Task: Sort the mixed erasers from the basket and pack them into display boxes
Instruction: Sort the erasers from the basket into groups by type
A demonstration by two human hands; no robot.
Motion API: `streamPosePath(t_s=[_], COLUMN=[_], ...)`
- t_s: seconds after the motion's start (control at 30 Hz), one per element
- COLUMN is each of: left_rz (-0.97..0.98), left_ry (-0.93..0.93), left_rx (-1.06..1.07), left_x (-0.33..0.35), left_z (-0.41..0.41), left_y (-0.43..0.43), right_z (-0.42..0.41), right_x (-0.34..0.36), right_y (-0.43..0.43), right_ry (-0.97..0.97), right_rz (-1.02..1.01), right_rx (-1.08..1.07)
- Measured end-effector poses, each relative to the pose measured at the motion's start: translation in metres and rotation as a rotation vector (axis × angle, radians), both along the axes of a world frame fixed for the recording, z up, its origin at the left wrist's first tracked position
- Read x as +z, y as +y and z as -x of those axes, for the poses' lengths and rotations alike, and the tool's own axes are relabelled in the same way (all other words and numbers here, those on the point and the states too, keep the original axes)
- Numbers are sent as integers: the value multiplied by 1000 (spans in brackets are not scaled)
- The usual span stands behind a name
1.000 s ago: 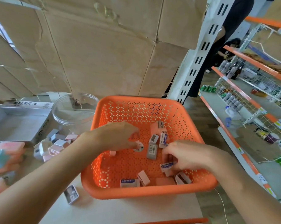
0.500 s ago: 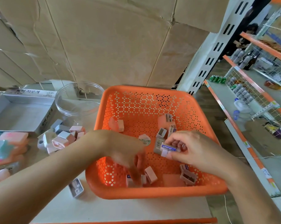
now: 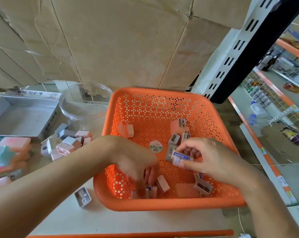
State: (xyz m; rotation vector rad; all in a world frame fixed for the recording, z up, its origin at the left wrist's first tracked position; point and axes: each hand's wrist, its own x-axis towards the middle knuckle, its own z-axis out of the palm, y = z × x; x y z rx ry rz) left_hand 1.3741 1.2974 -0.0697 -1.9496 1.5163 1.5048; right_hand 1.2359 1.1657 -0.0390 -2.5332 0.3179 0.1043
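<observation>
Orange basket [image 3: 162,206] sits on the desk [image 3: 111,220], with erasers and small sharpeners loose on its floor. Right hand [image 3: 208,158] is over the basket middle, its fingers [image 3: 188,152] pinching a blue-sleeved eraser [image 3: 180,156] clear of the floor. Left hand [image 3: 133,160] reaches down into the front left corner, fingertips among small erasers [image 3: 153,191]. Motion blur there, so cannot tell if it grips any. Grey display box [image 3: 25,115] is open at far left, beside a clear tub [image 3: 83,103]. A pink and grey pile [image 3: 66,143] lies between the box and the basket.
</observation>
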Motion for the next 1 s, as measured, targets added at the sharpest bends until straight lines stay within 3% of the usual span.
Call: streamPosePath(t_s=[0.1, 0.23, 0.4, 0.47, 0.57, 0.67, 0.83, 1.0], left_rz=[145, 149, 180, 249, 478, 690, 998, 1126], left_ry=[92, 123, 84, 22, -199, -208, -198, -266], left_rx=[24, 14, 42, 84, 224, 98, 184, 225], left_x=[22, 23, 39, 13, 21, 43, 76, 91], left_z=[-10, -11, -5, -19, -27, -22, -37, -61], left_y=[11, 11, 10, 13, 18, 23, 57, 107], right_z=[0, 0, 0, 0, 1, 5, 6, -11], right_x=[2, 4, 5, 6, 9, 14, 27, 40], right_y=[1, 2, 2, 3, 3, 6, 24, 56], right_ry=[10, 10, 5, -9, -71, -159, -317, -438], right_rz=[1, 4, 2, 8, 11, 70, 142, 117], right_rx=[0, -8, -28, -38, -80, -125, -143, -100])
